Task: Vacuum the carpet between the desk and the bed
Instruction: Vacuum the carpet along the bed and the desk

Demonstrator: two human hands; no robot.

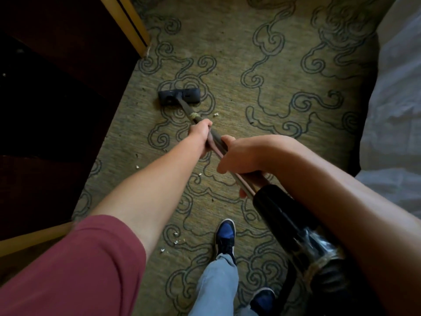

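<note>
We stand on the carpet (262,53), an olive field with dark scrolling lines, which fills the strip between the dark wooden desk (57,92) on our left and the pale bed (396,99) on our right; the desk's surface itself is not in view, only its shadowed front and yellowish edge trim. The vacuum (296,224) runs from a black body low at our right, up along a slim wand (216,142), to a flat black floor head (179,96) resting on the carpet nearer the desk side, roughly mid-strip; a pale wrap of tape or string sits on the wand just above the head. Both hands are closed around the wand; the left hand (201,135) grips further down towards the head, the right hand (241,158) grips nearer the black body. Our blue shoes (225,236) stand behind the head, close to the bed side; small whitish crumbs (175,241) lie scattered near our feet, beside the left forearm and just right of the wand. We judge the job only partly done; debris remains on the near stretch, and we cannot tell whether the far carpet beyond the head is already clean.
</note>
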